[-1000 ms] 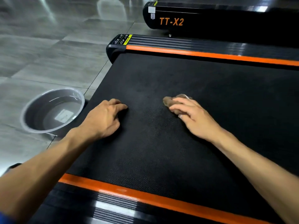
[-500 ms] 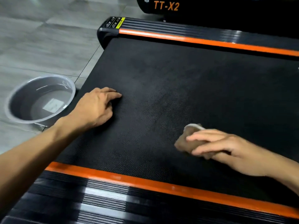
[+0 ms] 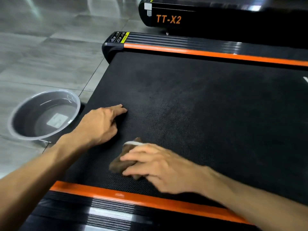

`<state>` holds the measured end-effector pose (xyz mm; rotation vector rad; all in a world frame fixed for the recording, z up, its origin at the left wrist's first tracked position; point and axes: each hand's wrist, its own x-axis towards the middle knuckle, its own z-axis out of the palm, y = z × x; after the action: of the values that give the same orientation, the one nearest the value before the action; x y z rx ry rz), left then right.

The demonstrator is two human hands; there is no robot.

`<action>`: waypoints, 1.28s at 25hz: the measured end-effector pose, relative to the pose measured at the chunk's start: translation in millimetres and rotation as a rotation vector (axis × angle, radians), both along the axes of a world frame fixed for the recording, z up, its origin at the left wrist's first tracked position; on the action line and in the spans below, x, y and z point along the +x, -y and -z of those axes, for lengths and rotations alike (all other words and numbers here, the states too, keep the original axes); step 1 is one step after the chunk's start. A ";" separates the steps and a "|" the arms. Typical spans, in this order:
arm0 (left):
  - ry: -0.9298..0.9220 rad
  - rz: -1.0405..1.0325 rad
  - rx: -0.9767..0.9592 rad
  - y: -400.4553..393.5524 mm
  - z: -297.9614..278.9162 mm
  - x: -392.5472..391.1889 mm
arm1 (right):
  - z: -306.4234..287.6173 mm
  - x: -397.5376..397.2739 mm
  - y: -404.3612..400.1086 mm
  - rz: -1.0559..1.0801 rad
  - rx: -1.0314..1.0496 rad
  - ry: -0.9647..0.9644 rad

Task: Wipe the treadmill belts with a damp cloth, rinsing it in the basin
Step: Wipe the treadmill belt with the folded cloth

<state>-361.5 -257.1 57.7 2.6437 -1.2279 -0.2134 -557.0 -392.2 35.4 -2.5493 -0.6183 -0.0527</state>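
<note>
Since water-filled grey basin (image 3: pixel 44 115) sits on floor touching belt's left end, elbow swing could tip it. Left hand (image 3: pixel 100 125) braces belt (image 3: pixel 208 117), loosely curled, empty. Right hand (image 3: pixel 160 167), fingers flat, presses brown cloth (image 3: pixel 120 165) near front orange edge strip (image 3: pixel 150 200); overshoot drags cloth off belt.

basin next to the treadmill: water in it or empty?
Water in it. The basin sits upright on the floor tiles, and a curved waterline with reflections runs along its inner wall above the label on its bottom. Partly filled, not full.

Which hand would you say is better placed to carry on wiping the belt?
Probably the right hand: it presses the cloth on the belt; the left hand just rests there.
</note>
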 end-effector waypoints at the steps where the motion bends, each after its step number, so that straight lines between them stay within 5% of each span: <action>1: -0.019 0.006 -0.002 -1.9 0.7 0.3 | 2.4 12.8 14.4 0.024 -0.029 0.018; 8: -0.034 0.012 0.004 -4.5 -0.3 3.1 | 14.0 79.7 137.7 0.880 -0.006 0.075; 16: -0.062 0.027 -0.006 -6.3 0.9 9.2 | 2.5 11.2 -19.7 -0.003 0.081 -0.033; 19: -0.068 0.047 0.012 -8.2 1.3 6.8 | 7.7 39.5 20.5 0.054 -0.030 0.062; 23: -0.140 0.050 -0.050 -15.3 2.1 9.2 | 11.9 85.3 98.9 0.676 0.023 0.093; 25: -0.167 0.008 -0.120 -17.3 4.1 12.8 | 12.8 95.2 90.9 0.790 0.049 0.095; 32: -0.086 -0.056 -0.121 -19.2 8.9 22.9 | 9.5 31.4 -51.8 -0.036 0.134 0.048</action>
<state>-338.5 -237.9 48.8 2.5343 -1.1022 -0.2335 -525.7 -340.4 26.0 -2.4132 -0.6563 -0.1391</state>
